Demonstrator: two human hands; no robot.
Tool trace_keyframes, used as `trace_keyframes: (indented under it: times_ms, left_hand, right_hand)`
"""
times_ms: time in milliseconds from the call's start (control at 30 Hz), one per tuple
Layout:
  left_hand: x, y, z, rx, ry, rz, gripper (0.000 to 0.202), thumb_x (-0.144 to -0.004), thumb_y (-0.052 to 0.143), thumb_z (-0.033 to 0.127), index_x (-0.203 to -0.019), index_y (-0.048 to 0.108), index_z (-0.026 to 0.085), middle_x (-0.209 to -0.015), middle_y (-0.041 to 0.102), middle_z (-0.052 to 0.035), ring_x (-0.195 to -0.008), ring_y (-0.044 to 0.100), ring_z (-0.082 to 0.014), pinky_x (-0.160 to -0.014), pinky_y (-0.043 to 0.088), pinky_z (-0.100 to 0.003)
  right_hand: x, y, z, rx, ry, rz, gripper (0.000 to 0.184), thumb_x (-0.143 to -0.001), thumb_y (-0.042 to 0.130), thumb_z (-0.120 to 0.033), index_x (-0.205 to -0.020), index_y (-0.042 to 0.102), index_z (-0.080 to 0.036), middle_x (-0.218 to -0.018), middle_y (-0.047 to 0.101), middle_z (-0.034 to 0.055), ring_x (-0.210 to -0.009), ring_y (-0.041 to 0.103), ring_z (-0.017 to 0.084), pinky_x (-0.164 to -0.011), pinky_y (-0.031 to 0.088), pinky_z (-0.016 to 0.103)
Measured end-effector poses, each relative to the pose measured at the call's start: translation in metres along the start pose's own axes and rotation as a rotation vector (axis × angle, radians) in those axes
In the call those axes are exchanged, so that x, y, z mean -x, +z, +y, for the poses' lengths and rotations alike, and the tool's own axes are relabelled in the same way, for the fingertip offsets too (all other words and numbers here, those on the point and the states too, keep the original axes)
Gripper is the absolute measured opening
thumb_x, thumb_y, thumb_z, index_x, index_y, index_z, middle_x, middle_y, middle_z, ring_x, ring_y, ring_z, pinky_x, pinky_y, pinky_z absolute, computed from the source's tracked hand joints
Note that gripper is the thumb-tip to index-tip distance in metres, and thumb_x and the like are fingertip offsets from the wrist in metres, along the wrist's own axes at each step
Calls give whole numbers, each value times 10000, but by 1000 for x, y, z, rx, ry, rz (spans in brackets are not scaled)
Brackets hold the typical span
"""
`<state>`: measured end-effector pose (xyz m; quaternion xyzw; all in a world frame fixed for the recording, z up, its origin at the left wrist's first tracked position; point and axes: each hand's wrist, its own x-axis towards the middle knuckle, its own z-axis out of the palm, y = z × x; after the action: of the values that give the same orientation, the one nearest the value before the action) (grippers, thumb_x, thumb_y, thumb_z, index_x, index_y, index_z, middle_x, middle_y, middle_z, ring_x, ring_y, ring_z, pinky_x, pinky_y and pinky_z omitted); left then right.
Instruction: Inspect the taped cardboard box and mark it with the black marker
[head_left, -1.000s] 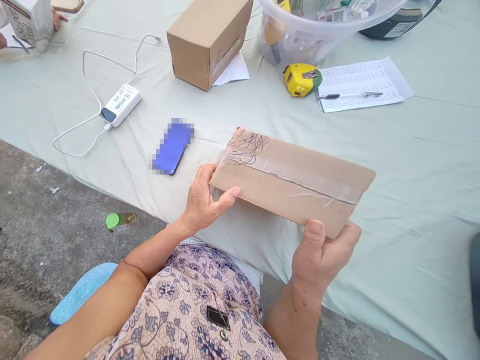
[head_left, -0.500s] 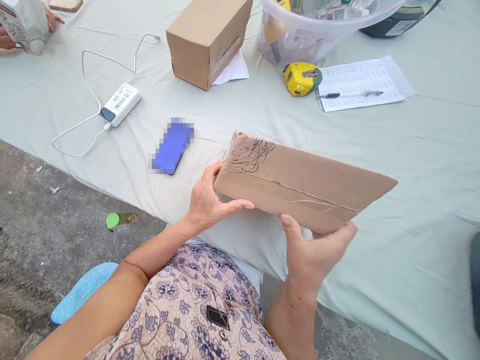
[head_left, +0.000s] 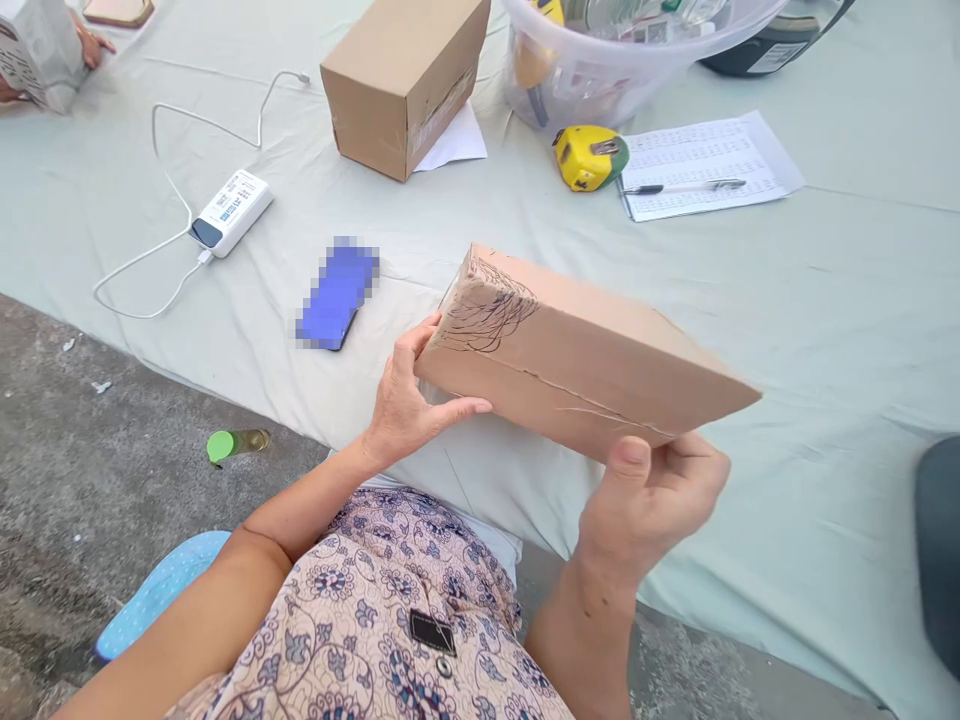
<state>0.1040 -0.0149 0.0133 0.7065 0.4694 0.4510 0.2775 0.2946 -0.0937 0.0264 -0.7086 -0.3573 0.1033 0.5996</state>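
Observation:
A brown cardboard box (head_left: 577, 350) is held tilted above the cloth, its near face marked with dark pen scribbles at the left corner. My left hand (head_left: 409, 400) grips its left end, the thumb along the lower edge and the fingers behind. My right hand (head_left: 652, 495) is at the lower right edge, thumb raised at the near face and the other fingers curled under the box, partly hidden. Left of the box lies a phone (head_left: 339, 295) with a blurred blue screen.
On the cloth-covered table (head_left: 847, 300) stand another cardboard box (head_left: 367, 115), a white power bank (head_left: 232, 212) with cable, a yellow tape measure (head_left: 589, 158), papers (head_left: 705, 170) with a pen, and a plastic tub (head_left: 577, 75). Another person's hand (head_left: 91, 42) holds a package (head_left: 37, 50) at far left.
The box has tipped, showing more of its upper face, and shifted slightly left. My right thumb has moved right along its lower edge. The whole view has shifted a little.

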Motion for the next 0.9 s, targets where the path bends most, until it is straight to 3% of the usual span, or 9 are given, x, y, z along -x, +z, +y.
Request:
trace_keyframes:
  times_ms: [100,167,233,333,467,567,667,767,900]
  left_hand:
    - [2,-7,-14,11,24,-57,786,-785,740,638,-1358,359,259,-1437,545,-158,-1345,575,-280,-1061,519,-428]
    - [3,-11,-19,0,13,-91,871,-780,747,638,-1424,298,259,-1441,539,-168,-1332,582,-283,-1063,510,-436]
    - [3,-15,-19,-12,-6,-123,951,-761,736,682,-1466,261,255,-1421,554,-165,-1307,595,-289,-1052,511,-433]
    - [1,-16,-12,-43,-69,-130,915,-741,691,758,-1416,349,244,-1374,583,-144,-1266,611,-297,-1023,518,-421]
    - [-1,-5,0,-75,-175,-69,938,-680,719,784,-1356,396,220,-1336,599,-148,-1236,625,-309,-1010,523,-436]
    - [1,3,3,-38,-175,-56,864,-752,702,734,-1373,392,219,-1342,600,-143,-1255,618,-291,-1025,523,-422]
    - [1,3,2,8,-79,-53,815,-827,685,657,-1440,346,241,-1433,543,-154,-1346,562,-288,-1086,494,-433]
    - [-9,-4,0,-10,116,-16,788,-875,675,581,-1498,296,282,-1570,407,-160,-1487,399,-316,-1183,397,-505]
    - [-35,-11,3,-78,326,35,652,-963,580,487,-1528,297,327,-1667,260,-118,-1575,200,-340,-1246,266,-580]
  right_hand:
    - [-6,-4,0,-90,5,-32,593,-820,615,-700,-1130,543,-200,-963,619,51,-914,639,220,-840,526,413]
    - [-7,-5,-1,-80,32,-95,705,-811,599,-736,-1248,493,-193,-997,644,74,-894,644,223,-798,520,392]
    - [-6,-5,-2,51,76,-135,804,-775,576,-802,-1270,497,-174,-1083,656,125,-931,650,252,-792,512,399]
    - [-3,-4,0,276,148,-169,906,-674,554,-903,-1193,546,-160,-1123,656,168,-954,652,306,-799,500,437]
    - [1,-3,0,402,196,-202,885,-651,598,-884,-1185,535,-181,-1135,653,166,-984,650,340,-845,485,477]
    - [2,-3,-3,392,207,-185,805,-668,648,-825,-1167,531,-203,-1164,645,157,-1017,651,342,-866,489,484]
    - [4,-2,-4,271,202,-151,748,-673,729,-729,-1168,514,-211,-1227,628,159,-1080,654,325,-890,510,466]
    - [8,5,3,93,203,-146,734,-676,781,-641,-1182,485,-199,-1258,623,171,-1123,661,302,-923,530,454]
    - [16,19,16,67,248,-383,577,-780,701,-597,-1153,526,-193,-1174,699,154,-1065,697,272,-912,543,434]
